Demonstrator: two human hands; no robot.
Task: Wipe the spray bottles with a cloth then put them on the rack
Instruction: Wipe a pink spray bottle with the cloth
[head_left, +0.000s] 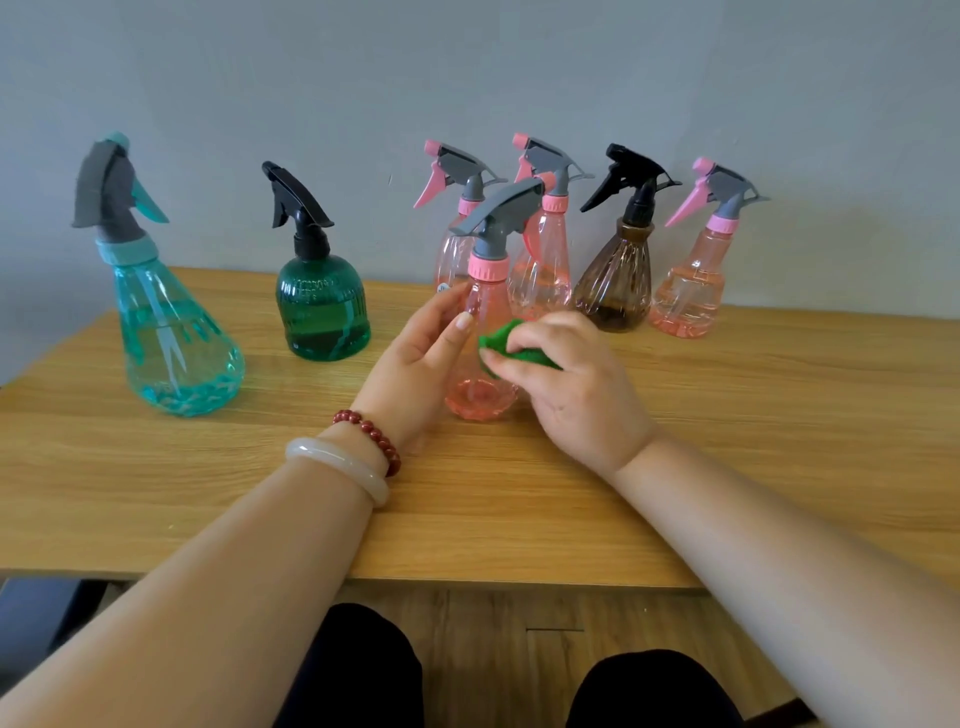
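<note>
Pink spray bottle (485, 299) mid-table, gripped by left hand (415, 358), fingers curled round it. Green cloth (500, 336) pinched against its side by right hand (566, 379). Row of bottles (621, 280) close behind, along the wall. Teal bottle (171, 332) well off left. Loads of bare table (467, 519) toward the near edge.

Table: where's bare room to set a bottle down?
Bare: near-right table in front of the brown bottle; the gap between teal bottle and green bottle. Crowded: back right, and mid-table round the held pink bottle.
</note>
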